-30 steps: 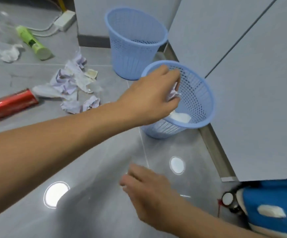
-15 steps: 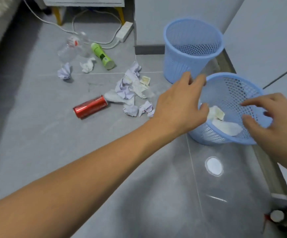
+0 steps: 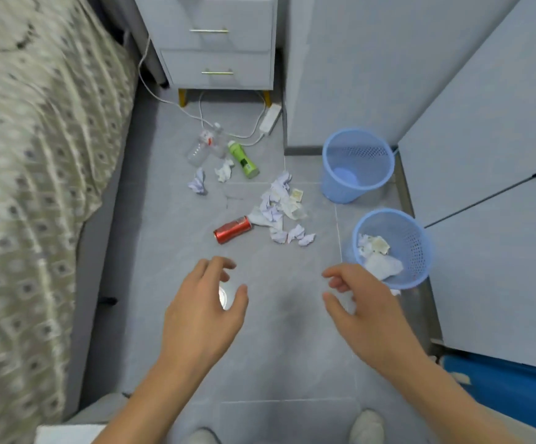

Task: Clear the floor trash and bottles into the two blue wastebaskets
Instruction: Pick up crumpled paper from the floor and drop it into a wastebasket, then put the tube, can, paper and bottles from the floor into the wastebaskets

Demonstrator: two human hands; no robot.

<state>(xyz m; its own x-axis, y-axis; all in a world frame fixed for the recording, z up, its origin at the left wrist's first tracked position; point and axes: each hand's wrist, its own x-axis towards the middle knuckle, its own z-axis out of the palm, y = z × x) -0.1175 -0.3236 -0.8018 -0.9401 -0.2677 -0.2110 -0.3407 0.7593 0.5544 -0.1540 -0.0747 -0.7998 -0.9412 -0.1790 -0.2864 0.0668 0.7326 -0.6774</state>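
Can point(image 3: 233, 230) left of paper pile point(image 3: 279, 208) — wastebaskets point(image 3: 391, 248) right.

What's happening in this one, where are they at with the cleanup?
A person is clearing floor litter into two blue bins. Both hands, left hand and right hand, are empty and open above the tiles. The nearer wastebasket holds some crumpled paper; the farther wastebasket looks empty. A red can, a green bottle, a clear bottle and the paper scraps lie on the floor.

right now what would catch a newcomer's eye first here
Probably the red can lying on the grey floor beside a heap of crumpled paper. Next, the two blue wastebaskets by the right wall: the near one holds paper, the far one looks empty.
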